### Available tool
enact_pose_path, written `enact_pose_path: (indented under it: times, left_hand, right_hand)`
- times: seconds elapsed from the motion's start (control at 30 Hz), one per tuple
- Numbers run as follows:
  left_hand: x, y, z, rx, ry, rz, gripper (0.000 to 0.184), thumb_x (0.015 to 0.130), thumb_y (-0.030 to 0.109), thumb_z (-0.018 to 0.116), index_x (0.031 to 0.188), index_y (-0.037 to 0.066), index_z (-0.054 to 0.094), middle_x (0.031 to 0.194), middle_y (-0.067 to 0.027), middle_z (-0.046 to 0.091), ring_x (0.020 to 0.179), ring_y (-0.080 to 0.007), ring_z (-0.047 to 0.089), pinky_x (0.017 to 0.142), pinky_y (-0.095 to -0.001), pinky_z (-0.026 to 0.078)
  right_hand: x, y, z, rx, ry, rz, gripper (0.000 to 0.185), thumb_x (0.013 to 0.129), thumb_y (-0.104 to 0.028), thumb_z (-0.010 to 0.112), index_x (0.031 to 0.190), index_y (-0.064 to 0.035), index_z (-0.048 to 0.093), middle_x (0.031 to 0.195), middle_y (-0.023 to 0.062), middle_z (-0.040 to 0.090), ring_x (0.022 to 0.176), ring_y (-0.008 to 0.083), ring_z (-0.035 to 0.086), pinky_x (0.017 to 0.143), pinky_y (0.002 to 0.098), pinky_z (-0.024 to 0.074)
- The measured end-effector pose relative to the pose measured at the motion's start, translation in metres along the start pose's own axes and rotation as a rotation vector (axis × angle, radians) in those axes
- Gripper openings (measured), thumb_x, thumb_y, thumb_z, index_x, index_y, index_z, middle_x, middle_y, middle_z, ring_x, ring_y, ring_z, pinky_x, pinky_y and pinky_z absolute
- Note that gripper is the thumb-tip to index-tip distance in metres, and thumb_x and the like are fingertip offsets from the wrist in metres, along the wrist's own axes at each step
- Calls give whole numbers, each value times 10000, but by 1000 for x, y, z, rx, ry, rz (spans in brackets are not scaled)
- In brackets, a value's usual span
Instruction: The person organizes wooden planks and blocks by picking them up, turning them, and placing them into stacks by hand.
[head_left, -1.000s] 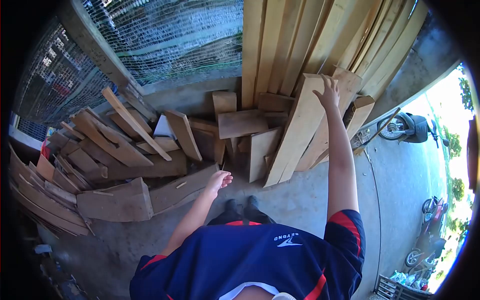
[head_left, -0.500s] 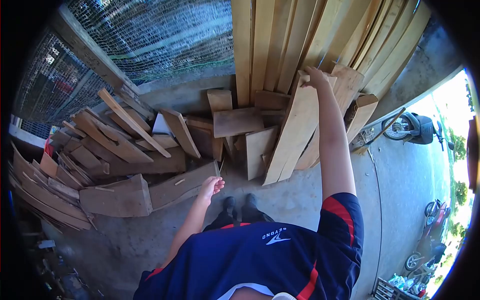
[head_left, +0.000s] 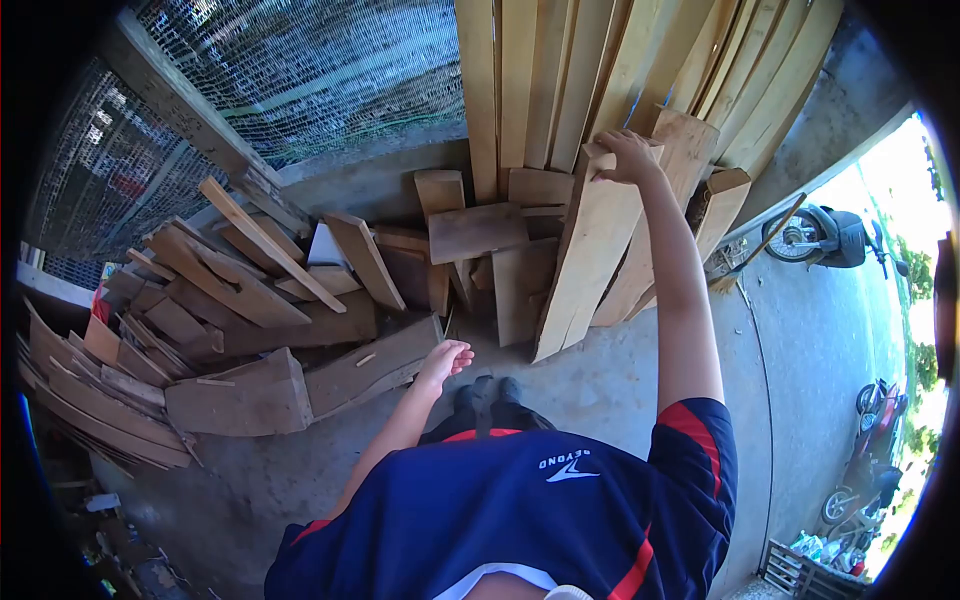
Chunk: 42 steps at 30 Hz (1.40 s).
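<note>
My right hand (head_left: 628, 158) is closed over the top end of a pale, wide plank (head_left: 595, 245), its fingers bent over the left edge. The plank leans upright, its lower end on the concrete floor. Directly right of it leans a browner plank (head_left: 668, 205). My left hand (head_left: 447, 362) hangs in the air above the floor, fingers curled, near the end of a thick board (head_left: 375, 368) lying on its edge. Whether anything small is inside the left hand is hidden.
Tall planks (head_left: 560, 80) lean on the wall behind. Offcuts (head_left: 235, 285) are heaped at the left. A short block (head_left: 720, 215) and a broom (head_left: 765, 245) stand at the right, near a parked motorbike (head_left: 835, 238). A crate (head_left: 800, 572) is at the lower right.
My right hand has shifted from lying over the plank's top to gripping its left edge. The wide plank has separated from the browner one and tilted slightly. My left hand stays curled.
</note>
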<state>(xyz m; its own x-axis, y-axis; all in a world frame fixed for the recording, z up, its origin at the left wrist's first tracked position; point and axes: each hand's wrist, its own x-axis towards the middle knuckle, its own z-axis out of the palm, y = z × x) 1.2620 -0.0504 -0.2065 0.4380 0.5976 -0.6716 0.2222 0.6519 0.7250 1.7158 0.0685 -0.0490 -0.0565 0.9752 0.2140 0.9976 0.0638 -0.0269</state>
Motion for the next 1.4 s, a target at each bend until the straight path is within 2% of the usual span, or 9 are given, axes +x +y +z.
enact_pose_path:
  times: [0.17,0.37,0.43,0.53,0.63,0.83,0.97,1.27,1.4]
  left_hand:
    - [-1,-7,-9,27,-19,-15,191,840,240,429,924,104,534,858,-17,598,756,-89,561,663,-223,424]
    - [2,-5,-2,85,-84,-26,180,835,235,441,911,103,537,842,-14,598,731,-81,558,647,-217,423]
    - [3,4,11,174,-101,17,162,823,237,458,879,107,537,808,-4,592,695,-68,544,614,-208,401]
    - [9,18,30,212,-185,94,170,829,244,456,875,102,536,813,-6,586,699,-69,537,631,-206,399]
    - [10,35,50,250,-253,140,170,838,231,444,885,96,537,819,-7,584,714,-70,533,655,-208,396]
    - [7,38,58,269,-350,158,173,850,208,420,907,89,532,851,-24,589,754,-83,554,670,-214,423]
    - [9,15,43,327,-372,61,168,843,214,437,906,91,533,827,-16,590,717,-76,549,631,-210,422]
    - [13,-6,38,418,-474,-47,161,838,213,448,894,89,536,816,-14,586,703,-77,533,624,-208,398]
    - [17,-3,54,455,-496,-30,161,840,205,443,897,86,535,816,-15,587,710,-75,534,629,-206,398]
  right_hand:
    - [-50,-6,-24,67,102,-45,662,429,-329,766,1001,-128,500,986,51,540,992,280,456,856,408,358]
    - [-111,-19,-53,91,141,-23,629,432,-283,765,978,-114,503,978,54,540,973,283,466,838,412,363]
    - [-127,-21,-62,74,143,-5,627,432,-277,767,977,-114,504,976,54,540,968,281,470,832,407,369]
    - [-144,-24,-74,121,70,-30,598,444,-269,766,956,-108,504,936,60,541,940,269,481,780,374,399]
    - [-152,-29,-78,84,61,-41,597,458,-285,762,961,-108,493,908,61,531,907,268,485,759,383,401]
    - [-173,-46,-72,-13,158,167,588,486,-351,739,970,-119,499,927,55,523,937,261,466,772,391,387]
    - [-189,-52,-70,-113,183,329,598,491,-374,726,989,-131,502,958,49,512,963,253,455,805,392,369]
    - [-245,-33,-79,-118,64,525,616,495,-355,731,1021,-148,486,977,43,514,1001,256,452,829,405,379]
    - [-270,-21,-86,-144,33,610,657,490,-423,718,1041,-148,488,981,44,519,1012,251,453,843,420,366]
